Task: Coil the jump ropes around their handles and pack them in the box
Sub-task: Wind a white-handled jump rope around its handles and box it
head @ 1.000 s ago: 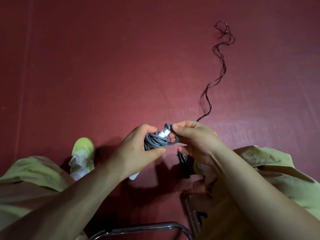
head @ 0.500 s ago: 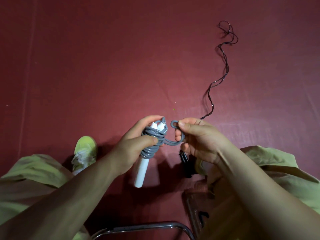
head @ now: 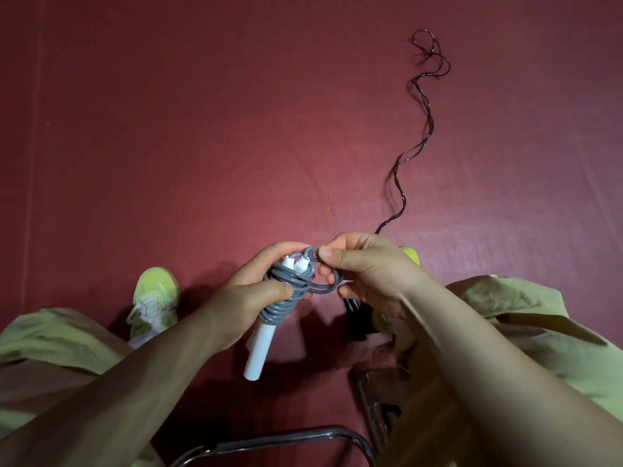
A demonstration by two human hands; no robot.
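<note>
Frame centre: left hand (head: 249, 294) clenches white plastic handles (head: 258, 352) wound with grey rubber rope (head: 286, 291); right hand (head: 367, 274) pinches the rope's loose loop.

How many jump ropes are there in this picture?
2. A grey rope is coiled around white handles, held in both hands. A dark rope trails across the red floor behind the right hand. More may be hidden.

Dim, warm lighting, brightest on the red floor (head: 303, 156) at centre, falling to dark vignette at 10 and 2 o'clock; soft shadows pool toward 6 o'clock; wide-angle bending at edges; forearms slightly motion-blurred.
</note>
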